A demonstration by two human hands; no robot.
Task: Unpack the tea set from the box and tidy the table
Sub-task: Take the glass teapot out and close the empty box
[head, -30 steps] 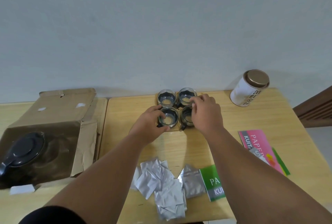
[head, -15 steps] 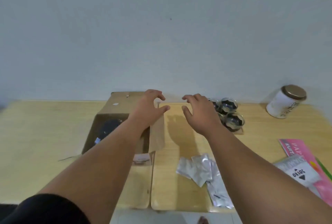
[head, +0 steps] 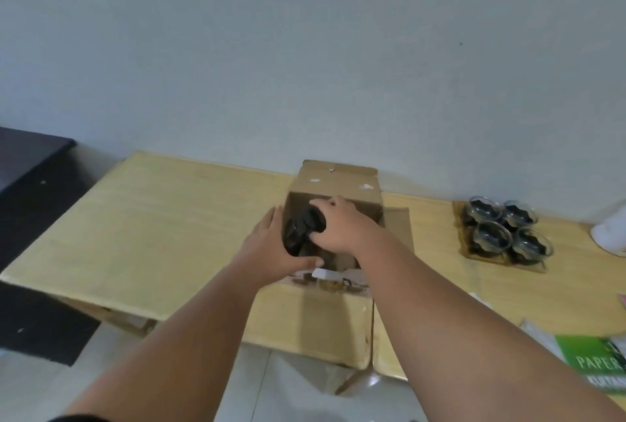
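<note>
An open brown cardboard box (head: 338, 184) stands in the middle of the wooden table (head: 169, 218). Inside its opening is a dark teapot (head: 303, 232). My right hand (head: 338, 228) reaches into the box and grips the teapot's black top. My left hand (head: 271, 248) holds the box's left near edge, thumb along the front rim. Several glass cups (head: 504, 232) with dark holders sit grouped on a small tray at the right.
A white tea tin (head: 609, 235) is cut off at the right edge. A green paper packet (head: 596, 364) and other flat packets lie at the near right. A dark cabinet (head: 30, 164) stands left of the table. The box's right flap (head: 399, 232) hangs open.
Both hands left the glass cups and moved left to the box. My right hand went inside and closed on the teapot; my left hand took the box edge. The view swung left.
</note>
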